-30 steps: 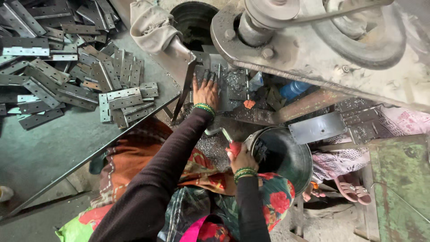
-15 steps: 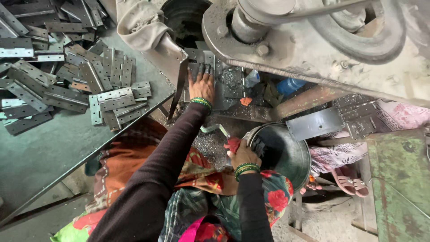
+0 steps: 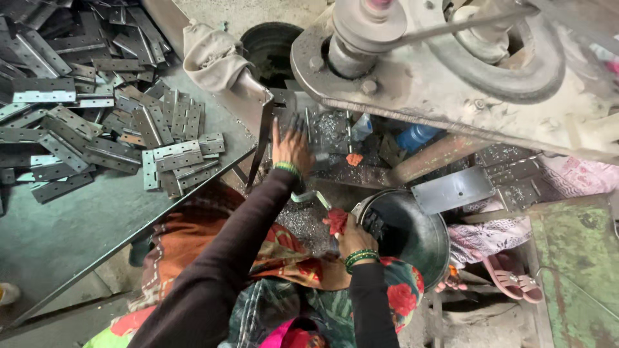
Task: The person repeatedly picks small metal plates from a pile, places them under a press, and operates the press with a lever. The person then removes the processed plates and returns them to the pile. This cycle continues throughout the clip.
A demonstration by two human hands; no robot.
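Observation:
My left hand [image 3: 291, 145] reaches forward under the big grey press machine [image 3: 451, 71], fingers spread flat on a metal hinge plate [image 3: 322, 132] on the machine bed. My right hand [image 3: 351, 237] is lower, near my lap, closed on a red rag [image 3: 335, 220] at the rim of a dark metal bucket [image 3: 412, 235]. Both arms wear dark sleeves with green bangles at the wrists.
A heap of grey metal hinges [image 3: 97, 129] covers the table on the left. A cloth bundle [image 3: 213, 58] hangs near a black round opening [image 3: 271, 45]. Flat steel plates [image 3: 464, 187], a blue bottle [image 3: 416, 136] and pink sandals [image 3: 509, 277] lie on the right.
My left hand has stayed on the plate under the press. My right hand has barely moved by the bucket. The view has shifted slightly.

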